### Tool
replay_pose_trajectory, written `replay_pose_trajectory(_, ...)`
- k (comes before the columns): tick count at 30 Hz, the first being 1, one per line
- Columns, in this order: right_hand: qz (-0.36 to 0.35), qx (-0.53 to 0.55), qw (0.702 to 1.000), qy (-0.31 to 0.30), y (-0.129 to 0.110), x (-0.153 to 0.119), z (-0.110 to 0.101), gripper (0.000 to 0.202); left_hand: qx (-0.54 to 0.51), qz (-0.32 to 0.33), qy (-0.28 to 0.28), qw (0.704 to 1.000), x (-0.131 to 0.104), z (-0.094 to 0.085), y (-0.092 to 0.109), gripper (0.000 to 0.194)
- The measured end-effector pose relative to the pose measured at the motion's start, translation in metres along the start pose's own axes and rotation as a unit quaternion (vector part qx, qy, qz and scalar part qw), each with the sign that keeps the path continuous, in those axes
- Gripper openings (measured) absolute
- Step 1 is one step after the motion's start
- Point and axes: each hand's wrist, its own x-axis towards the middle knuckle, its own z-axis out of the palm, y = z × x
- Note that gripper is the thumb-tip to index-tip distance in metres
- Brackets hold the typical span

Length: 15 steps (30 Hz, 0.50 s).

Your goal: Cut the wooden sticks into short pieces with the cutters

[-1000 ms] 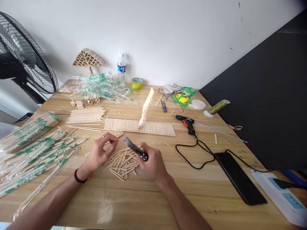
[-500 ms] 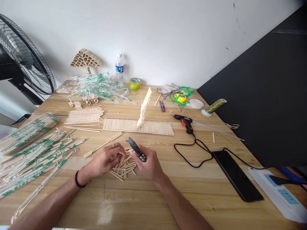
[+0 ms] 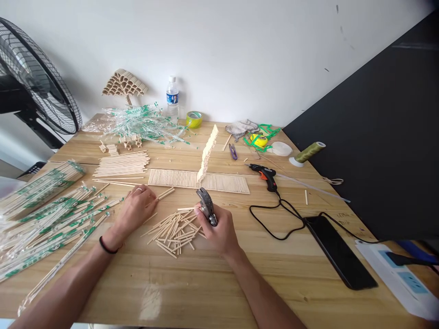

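My left hand point(image 3: 137, 205) is curled down over a light wooden stick piece point(image 3: 166, 193) lying on the table; its fingertips are mostly hidden, and the far end of the piece sticks out past them. My right hand point(image 3: 219, 228) is closed round dark metal pliers point(image 3: 206, 205), jaws pointing up and away. Between the hands lies a loose pile of short cut wooden sticks point(image 3: 176, 233). Just beyond stands a long flat panel of sticks point(image 3: 226, 183), with a narrow upright stick structure point(image 3: 207, 153) rising from it.
Long sticks point(image 3: 121, 164) and wrapped chopsticks point(image 3: 41, 187) are at left, below plastic wrappers point(image 3: 137, 121). A glue gun point(image 3: 264, 173) with its cord, a phone point(image 3: 339, 251) and a power strip point(image 3: 394, 274) occupy the right. Purple snips point(image 3: 233, 151) and a bottle point(image 3: 172, 100) stand farther back.
My left hand has moved left, away from the pile and onto the stick piece. My right hand has shifted slightly right with the pliers, uncovering more of the short sticks.
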Motion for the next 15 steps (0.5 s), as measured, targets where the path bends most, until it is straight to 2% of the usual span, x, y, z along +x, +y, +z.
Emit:
replay_pose_trajectory(9,0.007,0.008,1.0,0.027,-0.001,0.003,-0.003,0.033,-0.093,0.084,0.01,0.992,-0.004,-0.004,0.036,0.01)
replay_pose_trajectory(15,-0.001,0.021,0.999,0.026,-0.001,0.003,-0.001,0.03,-0.139,0.11,-0.004,0.984,-0.006,-0.006,0.047,0.012)
